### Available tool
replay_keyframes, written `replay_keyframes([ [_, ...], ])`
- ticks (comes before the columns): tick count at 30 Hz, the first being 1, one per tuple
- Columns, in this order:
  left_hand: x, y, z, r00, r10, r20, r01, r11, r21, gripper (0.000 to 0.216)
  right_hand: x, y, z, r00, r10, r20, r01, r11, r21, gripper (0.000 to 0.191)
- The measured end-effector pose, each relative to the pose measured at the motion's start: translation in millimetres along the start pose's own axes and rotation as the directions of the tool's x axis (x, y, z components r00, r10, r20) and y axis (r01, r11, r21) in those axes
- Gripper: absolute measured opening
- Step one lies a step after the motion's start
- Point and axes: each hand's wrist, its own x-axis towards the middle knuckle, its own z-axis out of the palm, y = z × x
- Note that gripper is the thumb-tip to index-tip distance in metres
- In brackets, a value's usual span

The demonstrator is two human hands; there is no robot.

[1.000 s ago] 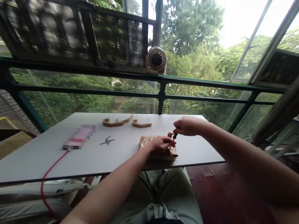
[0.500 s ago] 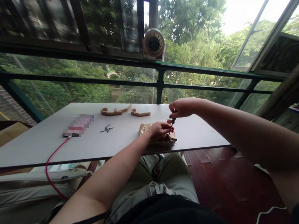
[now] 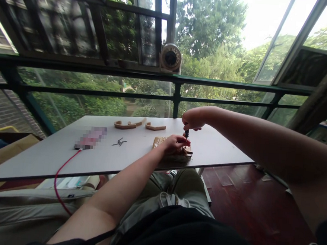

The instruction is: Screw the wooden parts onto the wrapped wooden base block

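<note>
My right hand (image 3: 195, 118) is closed round the dark handle of a screwdriver (image 3: 186, 134), which points straight down. Below it, my left hand (image 3: 175, 144) pinches at the screwdriver's tip; whatever is between its fingertips is too small to make out. Under both hands lies a small wooden piece (image 3: 188, 152) on a rough, pale yellowish block (image 3: 158, 141) near the table's front edge. My left hand rests over the block and hides much of it.
On the white table (image 3: 133, 154) lie several dark screws (image 3: 119, 142), bent wooden pieces (image 3: 155, 127) and a blurred-out phone (image 3: 91, 138) with a red cable (image 3: 60, 171). A round fan (image 3: 171, 58) stands behind, by the window rail.
My right hand has turned on the screwdriver handle, its wrist and fingers shifting slightly left. The left hand keeps its pinch. The whole view has tilted a little.
</note>
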Motion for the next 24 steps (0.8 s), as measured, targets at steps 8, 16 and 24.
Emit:
replay_keyframes([
  [8, 0.1, 0.4, 0.7, 1.0, -0.002, 0.023, 0.001, 0.999, 0.046, 0.027, -2.6, -0.4, 4.9, 0.994, 0.107, 0.0, -0.107, 0.994, 0.039, 0.05],
  [16, 2.9, -2.5, -0.3, 1.0, 0.0, 0.02, -0.001, 0.999, 0.054, 0.029, -11.1, 23.1, 24.8, 0.988, 0.054, -0.144, -0.033, 0.989, 0.142, 0.033],
  [24, 3.8, -4.8, 2.3, 1.0, -0.011, 0.009, 0.011, 0.998, 0.061, 0.031, -8.8, 26.1, 29.9, 0.99, -0.018, -0.138, 0.045, 0.98, 0.193, 0.024],
])
